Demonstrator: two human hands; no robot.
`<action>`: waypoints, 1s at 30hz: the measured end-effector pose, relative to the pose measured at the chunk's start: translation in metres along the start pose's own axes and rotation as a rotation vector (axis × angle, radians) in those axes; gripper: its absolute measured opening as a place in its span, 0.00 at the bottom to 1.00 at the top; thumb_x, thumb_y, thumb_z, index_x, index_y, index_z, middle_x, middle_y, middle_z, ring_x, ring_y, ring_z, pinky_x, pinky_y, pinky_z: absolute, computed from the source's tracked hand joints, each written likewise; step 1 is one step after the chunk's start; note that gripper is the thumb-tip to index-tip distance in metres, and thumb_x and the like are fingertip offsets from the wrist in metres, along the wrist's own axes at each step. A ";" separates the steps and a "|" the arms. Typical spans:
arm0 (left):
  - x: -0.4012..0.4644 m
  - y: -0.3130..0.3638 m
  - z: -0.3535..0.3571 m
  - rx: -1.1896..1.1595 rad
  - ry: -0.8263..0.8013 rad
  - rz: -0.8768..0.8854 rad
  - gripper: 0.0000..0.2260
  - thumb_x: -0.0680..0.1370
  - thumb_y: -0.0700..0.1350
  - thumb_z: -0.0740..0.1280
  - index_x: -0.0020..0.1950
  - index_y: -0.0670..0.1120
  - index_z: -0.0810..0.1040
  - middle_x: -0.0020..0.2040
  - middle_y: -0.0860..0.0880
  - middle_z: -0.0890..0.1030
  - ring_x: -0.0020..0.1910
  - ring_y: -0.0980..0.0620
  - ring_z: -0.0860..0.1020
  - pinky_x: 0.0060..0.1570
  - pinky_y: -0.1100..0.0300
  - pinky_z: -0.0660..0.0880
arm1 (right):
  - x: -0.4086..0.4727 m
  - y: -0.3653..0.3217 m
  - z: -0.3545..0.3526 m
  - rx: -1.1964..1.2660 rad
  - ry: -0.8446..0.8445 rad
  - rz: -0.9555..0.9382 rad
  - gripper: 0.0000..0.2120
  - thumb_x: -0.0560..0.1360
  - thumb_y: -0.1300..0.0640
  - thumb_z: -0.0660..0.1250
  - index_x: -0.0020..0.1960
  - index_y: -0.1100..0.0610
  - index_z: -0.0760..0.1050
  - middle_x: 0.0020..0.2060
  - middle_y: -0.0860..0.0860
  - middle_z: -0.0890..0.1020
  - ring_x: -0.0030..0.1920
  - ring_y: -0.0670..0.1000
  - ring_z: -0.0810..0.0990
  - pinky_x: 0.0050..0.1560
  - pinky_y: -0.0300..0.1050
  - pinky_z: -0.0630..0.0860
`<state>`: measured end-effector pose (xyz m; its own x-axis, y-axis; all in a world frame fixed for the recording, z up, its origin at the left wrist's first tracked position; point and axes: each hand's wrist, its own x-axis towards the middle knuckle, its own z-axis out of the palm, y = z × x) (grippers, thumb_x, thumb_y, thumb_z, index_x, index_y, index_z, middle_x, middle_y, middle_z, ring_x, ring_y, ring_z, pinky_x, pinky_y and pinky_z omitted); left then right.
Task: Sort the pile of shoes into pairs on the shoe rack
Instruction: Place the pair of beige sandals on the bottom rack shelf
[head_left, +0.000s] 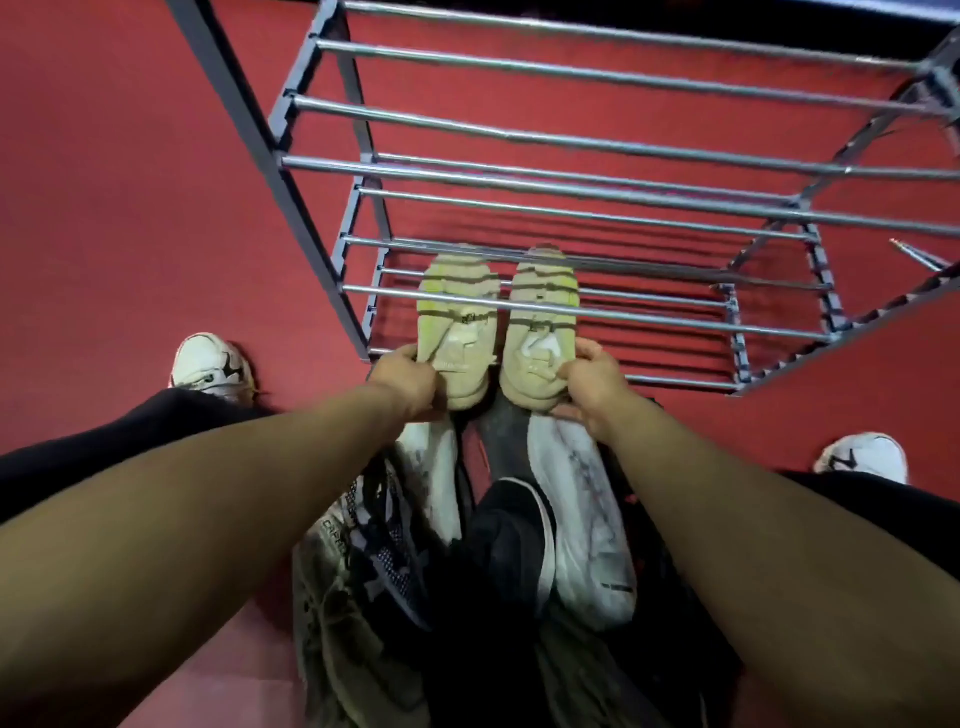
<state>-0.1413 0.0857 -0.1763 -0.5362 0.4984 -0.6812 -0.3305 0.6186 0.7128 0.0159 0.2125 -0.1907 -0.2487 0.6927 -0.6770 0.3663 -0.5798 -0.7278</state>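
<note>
Two matching beige and pale-green shoes lie side by side, toes pointing into the lower tiers of the grey metal shoe rack (571, 140). My left hand (410, 384) grips the heel of the left beige shoe (457, 322). My right hand (592, 387) grips the heel of the right beige shoe (543, 317). The rack's bars cross over the front halves of both shoes. Below my hands lies the pile: a white shoe (582, 509), a black shoe with a white sole edge (514, 540), a patterned black and white shoe (384, 561) and an olive shoe (343, 634).
The floor (130, 182) is red all around the rack. My own feet in white sneakers stand at the left (213, 364) and at the right (862, 457). A small metal rod (917, 254) lies on the floor right of the rack.
</note>
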 end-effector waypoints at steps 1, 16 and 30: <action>0.014 0.004 0.000 -0.012 0.017 0.008 0.22 0.71 0.25 0.58 0.56 0.45 0.78 0.49 0.40 0.81 0.43 0.39 0.79 0.41 0.44 0.81 | 0.014 -0.003 0.005 -0.010 0.001 -0.012 0.18 0.77 0.69 0.55 0.57 0.51 0.73 0.48 0.51 0.82 0.46 0.53 0.82 0.45 0.57 0.83; 0.100 0.025 -0.008 0.418 0.047 -0.065 0.14 0.78 0.38 0.64 0.63 0.38 0.76 0.58 0.42 0.81 0.49 0.49 0.80 0.54 0.52 0.80 | 0.090 -0.020 0.059 -0.619 -0.140 0.062 0.07 0.80 0.59 0.56 0.54 0.56 0.71 0.49 0.55 0.77 0.47 0.53 0.76 0.40 0.44 0.75; 0.073 -0.046 -0.027 0.919 0.132 0.164 0.33 0.77 0.63 0.59 0.75 0.47 0.58 0.74 0.42 0.63 0.69 0.35 0.67 0.68 0.45 0.64 | 0.020 0.051 0.042 -1.359 -0.020 -0.330 0.42 0.71 0.29 0.61 0.70 0.62 0.65 0.65 0.58 0.74 0.68 0.60 0.66 0.66 0.51 0.66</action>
<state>-0.1863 0.0775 -0.2544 -0.6239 0.5835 -0.5199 0.4688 0.8117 0.3484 -0.0083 0.1787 -0.2461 -0.5011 0.7012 -0.5072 0.8580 0.4790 -0.1855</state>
